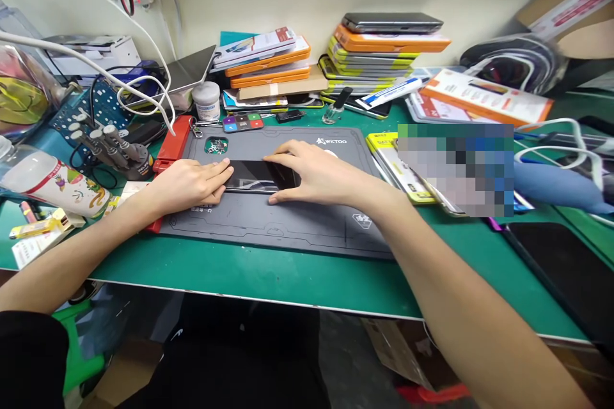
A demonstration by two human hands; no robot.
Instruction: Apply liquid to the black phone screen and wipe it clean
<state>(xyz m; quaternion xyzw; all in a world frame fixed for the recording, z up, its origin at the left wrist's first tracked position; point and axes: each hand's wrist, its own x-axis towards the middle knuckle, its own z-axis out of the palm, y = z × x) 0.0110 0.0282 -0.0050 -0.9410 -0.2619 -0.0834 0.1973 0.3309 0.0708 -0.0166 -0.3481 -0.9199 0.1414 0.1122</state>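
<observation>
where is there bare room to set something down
Barest is the green tabletop strip between the grey rectangular mat and the front edge, between the forearms. The mat's near part, in front of the glossy black rectangular slab, is free too. Crowded: the back, with stacked orange plastic cases; the left, by clear plastic printed bottle; the right, by flat yellow packets.

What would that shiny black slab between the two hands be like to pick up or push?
The black slab looks thin, flat and straight-edged, so it would probably stay stiff when lifted. Its glossy, reflective face suggests glass, so it may be slippery and easily cracked. Lying flat on the grey mat, it would likely slide rather than roll or tip.
</observation>
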